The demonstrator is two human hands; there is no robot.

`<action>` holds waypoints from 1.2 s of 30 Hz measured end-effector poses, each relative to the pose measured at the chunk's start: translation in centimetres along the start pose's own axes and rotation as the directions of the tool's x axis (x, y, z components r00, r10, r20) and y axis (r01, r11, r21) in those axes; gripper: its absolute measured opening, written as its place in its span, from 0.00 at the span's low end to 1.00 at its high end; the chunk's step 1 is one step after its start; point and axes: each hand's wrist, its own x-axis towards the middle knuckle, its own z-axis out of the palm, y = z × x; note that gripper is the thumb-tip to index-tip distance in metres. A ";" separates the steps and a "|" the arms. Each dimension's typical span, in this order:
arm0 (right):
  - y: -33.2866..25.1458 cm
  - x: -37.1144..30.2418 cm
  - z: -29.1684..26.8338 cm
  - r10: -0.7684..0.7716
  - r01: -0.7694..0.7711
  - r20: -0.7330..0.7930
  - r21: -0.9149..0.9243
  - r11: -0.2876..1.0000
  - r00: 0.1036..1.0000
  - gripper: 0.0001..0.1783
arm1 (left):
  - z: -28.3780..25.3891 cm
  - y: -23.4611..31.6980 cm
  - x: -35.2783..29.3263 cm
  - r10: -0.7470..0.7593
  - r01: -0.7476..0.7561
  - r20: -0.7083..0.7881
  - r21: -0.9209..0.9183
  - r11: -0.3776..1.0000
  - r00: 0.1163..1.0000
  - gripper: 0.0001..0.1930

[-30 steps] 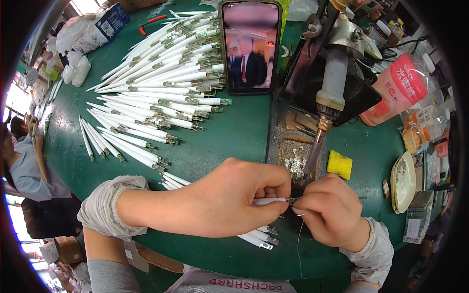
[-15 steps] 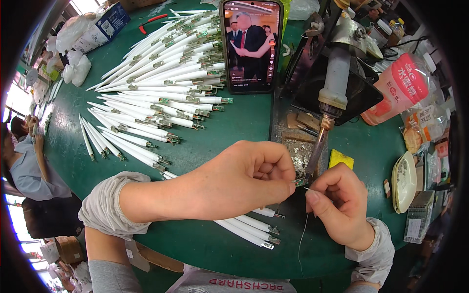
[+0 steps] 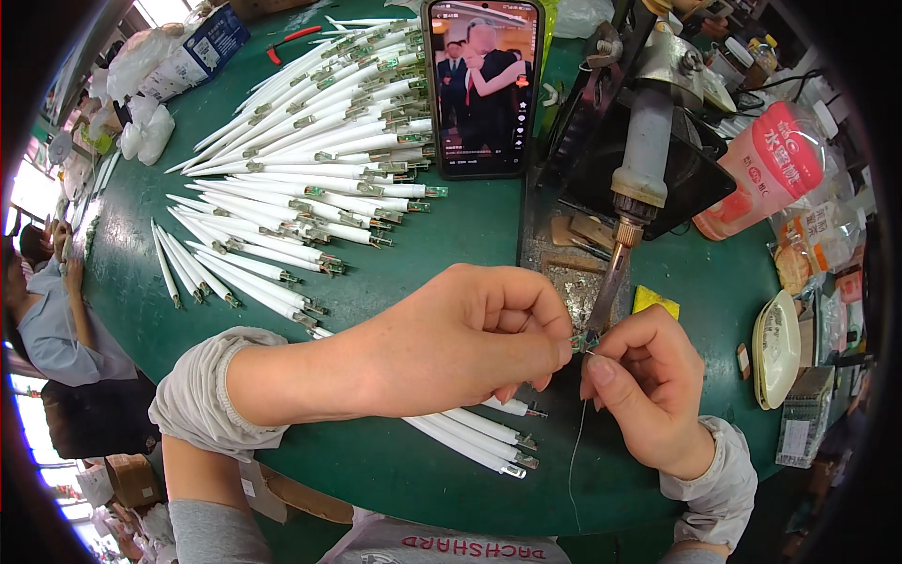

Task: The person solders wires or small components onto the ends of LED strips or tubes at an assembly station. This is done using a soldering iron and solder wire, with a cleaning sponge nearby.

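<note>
My left hand [image 3: 479, 329] is closed in a pinch on a small green circuit board [image 3: 579, 343]; the rest of that piece is hidden behind my fingers. A soldering iron [image 3: 644, 150] is clamped in a stand, its tip pointing down and meeting the board's edge. Between thumb and forefinger, my right hand [image 3: 648, 381] pinches a thin solder wire [image 3: 572, 461], whose short end reaches the board by the tip. The wire's long tail hangs down over the table. Several white pointed sticks [image 3: 470, 442] with circuit-board ends lie below my left hand.
A fan of white sticks [image 3: 310, 160] covers the table's left side. Beyond my hands a phone [image 3: 484, 94] stands upright, showing a video. A yellow sponge [image 3: 656, 302] lies beside the iron. At right are a pink-labelled bottle [image 3: 766, 169] and a pale dish [image 3: 778, 352].
My left hand has shifted slightly right, bringing the board to the iron's tip. My right hand has edged a little left and up with the solder wire. The phone picture has changed.
</note>
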 end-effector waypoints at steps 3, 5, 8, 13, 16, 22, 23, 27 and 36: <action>0.1 0.0 0.0 0.008 -0.008 -0.003 0.007 1.000 1.000 0.06 | -0.1 -0.1 0.2 0.014 -0.014 0.006 -0.002 1.000 1.000 0.03; 0.3 0.0 -0.2 0.001 -0.001 -0.006 0.015 1.000 1.000 0.06 | -0.1 -0.2 0.2 0.028 -0.027 0.016 -0.009 1.000 0.999 0.03; 0.5 -0.1 -0.4 -0.006 0.006 -0.005 0.027 1.000 1.000 0.06 | -0.2 0.0 -0.1 0.006 -0.006 -0.004 -0.001 1.000 1.000 0.03; 0.8 0.0 -0.6 0.012 -0.012 -0.009 0.035 0.999 1.000 0.06 | -0.2 -0.1 -0.1 -0.023 0.024 -0.042 0.033 0.999 0.999 0.02; 0.4 -0.1 -1.0 0.099 -0.101 0.034 0.066 0.993 0.995 0.06 | -0.1 -1.5 0.1 0.121 -0.109 -0.050 0.189 0.976 0.991 0.03; 1.0 -0.2 -1.2 0.125 -0.131 0.055 0.131 0.983 0.991 0.06 | 1.2 -1.5 -0.7 0.205 -0.144 -0.121 0.386 0.911 0.971 0.05; 1.0 -0.2 -1.1 0.129 -0.134 0.050 0.104 0.985 0.990 0.06 | 1.3 -1.5 -0.7 0.204 -0.144 -0.120 0.387 0.911 0.972 0.05; 1.6 -0.2 -1.0 0.082 -0.083 0.034 0.037 0.996 0.996 0.06 | 1.4 -2.1 -0.7 0.391 -0.295 -0.061 0.555 0.778 0.918 0.05; 2.5 -0.3 -0.7 0.024 -0.023 0.029 -0.057 0.998 0.999 0.05 | 1.4 -3.9 -0.6 0.579 -0.495 0.194 0.759 0.423 0.792 0.07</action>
